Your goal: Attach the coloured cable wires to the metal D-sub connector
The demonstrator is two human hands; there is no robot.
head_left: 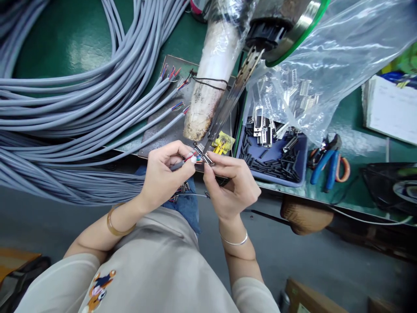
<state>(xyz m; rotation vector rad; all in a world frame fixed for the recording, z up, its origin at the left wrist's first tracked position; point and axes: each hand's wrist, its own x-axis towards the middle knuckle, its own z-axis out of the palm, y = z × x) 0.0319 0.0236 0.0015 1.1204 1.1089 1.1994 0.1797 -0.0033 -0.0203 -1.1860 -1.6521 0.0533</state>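
Note:
Between my hands sits a small metal multi-pin connector (pixel 207 160), held by its end in the thumb and fingers of my right hand (pixel 236 184). My left hand (pixel 163 176) pinches the end of a grey cable (pixel 177 166), whose thin coloured wires (pixel 198 160) reach the connector. The dark tip of a mounted soldering iron (pixel 224 108) comes down from above and meets the connector, or lies just over it; I cannot tell which. Beside it hangs a white, stained, plastic-wrapped tube (pixel 208 65). Fingers partly hide the wire ends.
Many grey cables (pixel 97 104) cover the bench's left side. A blue tray (pixel 301 163) holds metal connectors and black sleeves, under a clear plastic bag (pixel 352 56). Pliers (pixel 332 167) lie right of it. A solder spool (pixel 306 30) hangs above; a yellow piece (pixel 224 143) lies close by.

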